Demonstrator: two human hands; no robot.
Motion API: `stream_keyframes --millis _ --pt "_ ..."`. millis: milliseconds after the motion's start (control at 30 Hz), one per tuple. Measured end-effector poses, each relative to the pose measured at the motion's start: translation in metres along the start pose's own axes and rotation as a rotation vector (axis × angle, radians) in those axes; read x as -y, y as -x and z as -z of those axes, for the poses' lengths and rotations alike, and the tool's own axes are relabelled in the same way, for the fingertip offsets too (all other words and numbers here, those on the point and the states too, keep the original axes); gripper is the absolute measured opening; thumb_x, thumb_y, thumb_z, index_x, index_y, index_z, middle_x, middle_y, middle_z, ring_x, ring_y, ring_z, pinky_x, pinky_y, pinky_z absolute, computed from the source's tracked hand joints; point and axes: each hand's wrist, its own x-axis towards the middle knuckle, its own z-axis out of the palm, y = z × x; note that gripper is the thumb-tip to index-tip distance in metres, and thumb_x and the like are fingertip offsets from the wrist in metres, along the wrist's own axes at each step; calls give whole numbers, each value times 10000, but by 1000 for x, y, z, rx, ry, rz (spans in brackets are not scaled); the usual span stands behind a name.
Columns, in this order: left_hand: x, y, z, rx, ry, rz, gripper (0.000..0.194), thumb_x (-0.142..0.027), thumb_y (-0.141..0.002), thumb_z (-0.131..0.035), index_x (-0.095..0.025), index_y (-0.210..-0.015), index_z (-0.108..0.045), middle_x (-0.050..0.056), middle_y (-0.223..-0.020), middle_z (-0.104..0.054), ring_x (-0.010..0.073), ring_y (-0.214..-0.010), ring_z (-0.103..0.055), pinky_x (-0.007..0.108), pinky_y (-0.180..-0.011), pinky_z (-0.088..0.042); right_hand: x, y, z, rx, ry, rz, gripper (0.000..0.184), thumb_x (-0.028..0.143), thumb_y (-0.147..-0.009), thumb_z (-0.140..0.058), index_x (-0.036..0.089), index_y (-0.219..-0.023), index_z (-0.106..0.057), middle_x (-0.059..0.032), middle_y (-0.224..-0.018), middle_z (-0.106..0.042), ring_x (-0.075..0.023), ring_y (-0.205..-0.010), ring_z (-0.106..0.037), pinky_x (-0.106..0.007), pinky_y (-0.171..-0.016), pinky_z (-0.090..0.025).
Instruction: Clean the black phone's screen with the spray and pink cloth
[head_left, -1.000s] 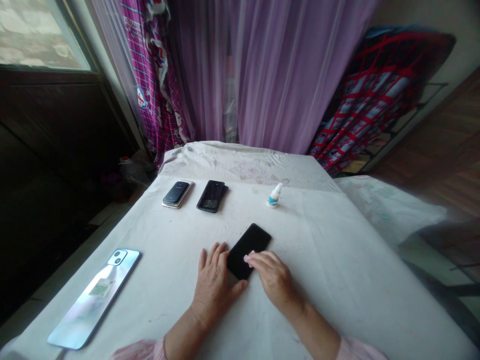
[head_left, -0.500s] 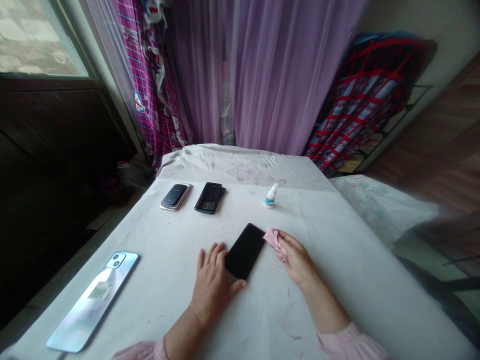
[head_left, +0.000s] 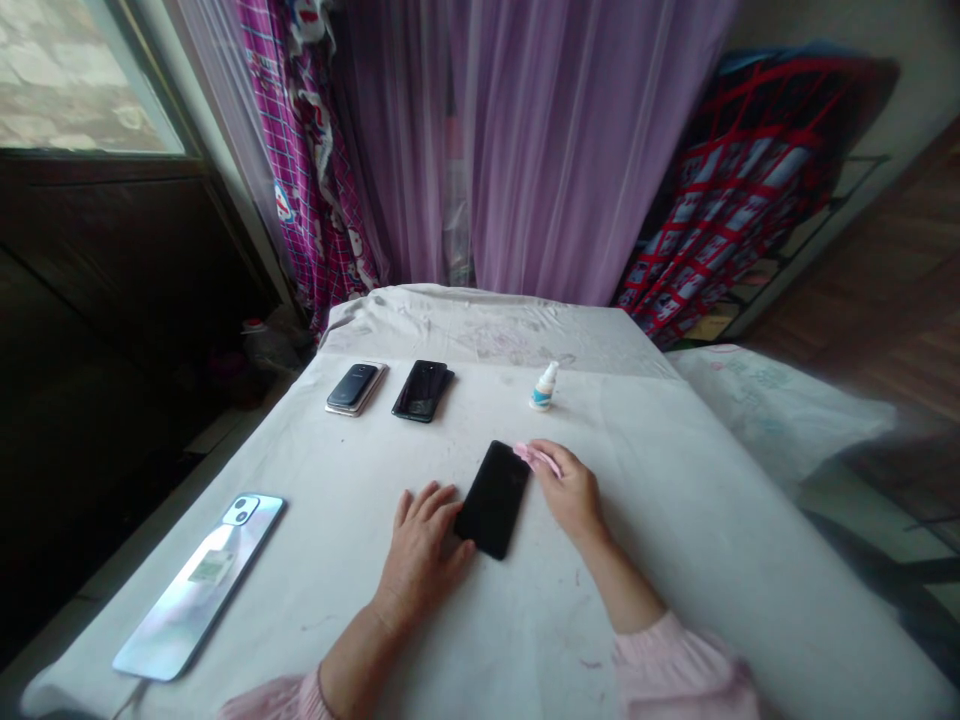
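Beside the phone [head_left: 493,500], the right hand [head_left: 570,490] pinches the cloth [head_left: 537,459]; against its left edge, the left hand [head_left: 421,545] spreads loosely.

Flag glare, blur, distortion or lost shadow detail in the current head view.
Head view: pale sheen across the silver-blue phone; nearest black phone almost featureless; dark panel under the bright window loses detail; wide-angle stretch and smearing towards the right edge.

Purple curtains [head_left: 555,150] hang behind the white-covered table [head_left: 637,500], with a bright window [head_left: 82,80] at upper left.
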Motion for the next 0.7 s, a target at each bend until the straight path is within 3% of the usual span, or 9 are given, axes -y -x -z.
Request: stream_keyframes --millis 100,167,267,367,433,500,600,633,700 --pt "-1 -2 1 18 13 17 322 -324 -823 -669 -243 -1129 -612 94 -1303 -610 325 -1272 -492 633 -1077 -273 -3 4 -7 117 283 305 284 194 -891 -474 252 -1000 -731 -61 -1026 -734 -227 -958 -653 -405 -873 -525" --pt "-3 -3 1 36 9 27 338 -369 -805 -704 -239 -1104 -616 94 -1297 -615 332 -1269 -493 642 -1075 -265 0 14 -9 172 358 415 330 138 -902 -451 248 -1062 -717 -62 -1055 -727 -226 -990 -638 -406 -881 -528" --pt "-5 -4 1 57 -10 32 355 -400 -788 -726 -236 -1082 -611 98 -1301 -611 340 -1274 -484 646 -1071 -266 10 38 -8 252 305 483 347 107 -914 -454 251 -1123 -690 -54 -1052 -723 -210 -982 -631 -376 -855 -550" --pt "-6 -3 -1 37 -30 19 389 -396 -793 -717 -220 -1117 -593 121 -1315 -595 340 -1279 -479 640 -1070 -274 20 63 -2 342 146 465 335 119 -924 -466 278 -1120 -686 -45 -1038 -725 -191 -972 -637 -355 -837 -560" --pt "-5 -2 -3 16 -39 5 451 -415 -801 -700 -199 -1176 -573 145 -1324 -583 346 -1280 -477 641 -1070 -277 23 71 4 406 -13 373 260 190 -932 -492 274 -1028 -718 -47 -990 -737 -190 -938 -660 -358 -831 -560" --pt "-4 -3 -1 21 -35 -19 520 -429 -810 -678 -187 -1251 -544 159 -1342 -565 351 -1291 -466 636 -1075 -278 20 68 13 404 -183 142 210 304 -921 -536 247 -957 -734 -61 -933 -749 -202 -886 -688 -352 -780 -567" --pt "-1 -10 9 120 15 -94 500 -367 -860 -604 -229 -1330 -505 135 -1381 -536 312 -1313 -453 584 -1093 -295 8 47 25 160 -412 -302 285 435 -809 -664 213 -979 -718 -84 -925 -753 -233 -850 -707 -315 -667 -558" --pt "0 -15 15 167 35 -122 466 -318 -879 -568 -254 -1336 -504 119 -1391 -530 287 -1314 -457 556 -1096 -308 3 39 29 59 -490 -381 328 438 -745 -719 215 -986 -708 -82 -935 -752 -237 -840 -708 -296 -631 -545" --pt "2 -30 26 238 47 -173 455 -221 -894 -510 -286 -1344 -504 96 -1419 -506 256 -1328 -445 517 -1091 -334 -8 25 34 28 -626 -510 339 412 -667 -769 233 -947 -701 -75 -934 -752 -242 -808 -710 -249 -521 -490"
